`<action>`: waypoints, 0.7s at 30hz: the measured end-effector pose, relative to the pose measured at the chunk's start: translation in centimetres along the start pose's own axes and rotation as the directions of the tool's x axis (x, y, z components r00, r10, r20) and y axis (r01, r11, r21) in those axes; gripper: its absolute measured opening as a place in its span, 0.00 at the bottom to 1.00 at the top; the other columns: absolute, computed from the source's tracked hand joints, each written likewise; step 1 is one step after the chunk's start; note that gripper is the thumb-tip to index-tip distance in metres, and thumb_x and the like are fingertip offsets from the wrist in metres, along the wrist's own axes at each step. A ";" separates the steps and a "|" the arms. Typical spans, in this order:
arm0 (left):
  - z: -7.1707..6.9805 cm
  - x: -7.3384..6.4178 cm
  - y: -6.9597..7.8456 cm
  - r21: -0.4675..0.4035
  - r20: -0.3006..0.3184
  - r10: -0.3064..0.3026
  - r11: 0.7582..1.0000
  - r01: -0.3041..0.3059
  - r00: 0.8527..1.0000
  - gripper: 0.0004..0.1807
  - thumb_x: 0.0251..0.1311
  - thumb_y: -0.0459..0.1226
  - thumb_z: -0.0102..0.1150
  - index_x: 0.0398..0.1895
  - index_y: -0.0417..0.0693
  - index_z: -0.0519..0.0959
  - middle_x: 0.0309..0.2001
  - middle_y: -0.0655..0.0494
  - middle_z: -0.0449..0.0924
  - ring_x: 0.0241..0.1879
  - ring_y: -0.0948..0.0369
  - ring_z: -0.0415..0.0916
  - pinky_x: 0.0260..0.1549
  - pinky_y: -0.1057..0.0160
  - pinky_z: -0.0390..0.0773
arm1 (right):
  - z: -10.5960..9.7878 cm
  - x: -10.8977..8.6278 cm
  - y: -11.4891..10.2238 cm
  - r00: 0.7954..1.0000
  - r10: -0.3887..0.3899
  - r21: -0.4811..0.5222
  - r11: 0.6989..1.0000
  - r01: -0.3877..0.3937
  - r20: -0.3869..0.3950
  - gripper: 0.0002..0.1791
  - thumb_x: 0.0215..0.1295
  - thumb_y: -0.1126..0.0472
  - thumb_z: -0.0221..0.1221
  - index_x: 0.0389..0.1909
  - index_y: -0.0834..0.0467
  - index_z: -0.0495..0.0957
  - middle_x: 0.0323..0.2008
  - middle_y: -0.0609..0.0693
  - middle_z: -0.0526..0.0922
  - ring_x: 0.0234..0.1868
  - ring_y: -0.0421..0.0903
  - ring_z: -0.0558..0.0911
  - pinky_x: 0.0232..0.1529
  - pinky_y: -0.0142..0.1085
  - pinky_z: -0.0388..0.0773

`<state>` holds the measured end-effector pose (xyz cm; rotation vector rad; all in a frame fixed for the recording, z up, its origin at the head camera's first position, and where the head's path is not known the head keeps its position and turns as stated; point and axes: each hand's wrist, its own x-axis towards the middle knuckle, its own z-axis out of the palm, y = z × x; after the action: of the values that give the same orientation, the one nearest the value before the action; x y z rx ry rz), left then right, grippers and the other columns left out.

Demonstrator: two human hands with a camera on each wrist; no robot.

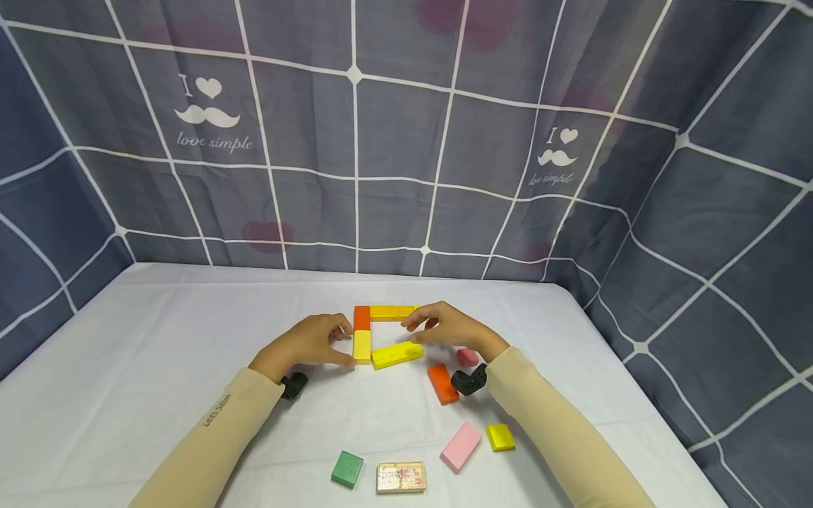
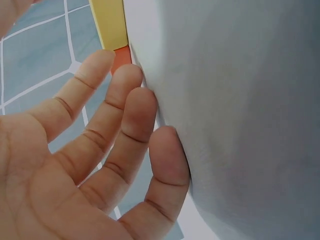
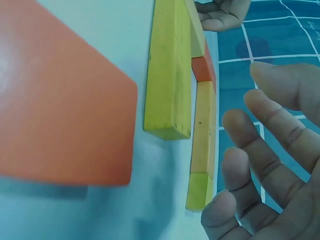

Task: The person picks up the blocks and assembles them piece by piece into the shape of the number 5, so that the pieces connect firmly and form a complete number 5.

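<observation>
Nothing's gripped, fingers kinda loosely spread on both sides. Left hand (image 1: 310, 341) is parked by the pale yellow block (image 1: 362, 347), right hand (image 1: 454, 328) by the right end of the bright yellow block (image 1: 396, 355), which is laid slantwise between them

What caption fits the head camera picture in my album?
Left hand and right hand flank an orange block and yellow blocks on white cloth.

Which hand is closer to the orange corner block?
Left. The left hand has its fingertips close by the orange corner block, on its left side; the right hand is farther off to its right, near the slanted yellow block.
</observation>
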<state>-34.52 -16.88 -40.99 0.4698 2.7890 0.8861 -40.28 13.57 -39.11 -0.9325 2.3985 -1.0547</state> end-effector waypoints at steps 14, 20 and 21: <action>0.1 0.0 -0.1 -0.005 0.002 0.009 1.000 -0.009 1.000 0.27 0.53 0.44 0.84 0.51 0.44 0.81 0.44 0.53 0.82 0.45 0.54 0.75 0.55 0.49 0.79 | -0.3 -2.1 0.8 0.998 0.020 0.077 0.997 -0.016 -0.052 0.15 0.73 0.67 0.67 0.57 0.69 0.85 0.50 0.60 0.90 0.50 0.47 0.83 0.57 0.39 0.78; 0.1 0.0 -0.2 0.004 0.000 0.011 1.000 -0.011 1.000 0.27 0.52 0.44 0.84 0.51 0.44 0.81 0.44 0.53 0.82 0.45 0.54 0.75 0.54 0.49 0.79 | -0.7 -3.0 1.4 0.996 0.051 0.075 0.996 -0.046 -0.067 0.15 0.72 0.66 0.67 0.57 0.65 0.86 0.51 0.60 0.89 0.48 0.47 0.81 0.54 0.39 0.76; 0.0 0.0 -0.2 0.006 0.001 0.015 1.000 -0.015 1.000 0.27 0.52 0.44 0.84 0.51 0.43 0.81 0.44 0.53 0.82 0.45 0.54 0.75 0.54 0.49 0.79 | -0.8 -3.1 1.6 0.996 0.054 0.077 0.996 -0.049 -0.070 0.15 0.72 0.66 0.67 0.57 0.66 0.86 0.52 0.60 0.89 0.48 0.47 0.81 0.53 0.37 0.76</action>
<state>-34.55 -17.00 -41.14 0.4920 2.7917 0.8813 -39.18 16.93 -39.61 -0.8162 2.4088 -1.1693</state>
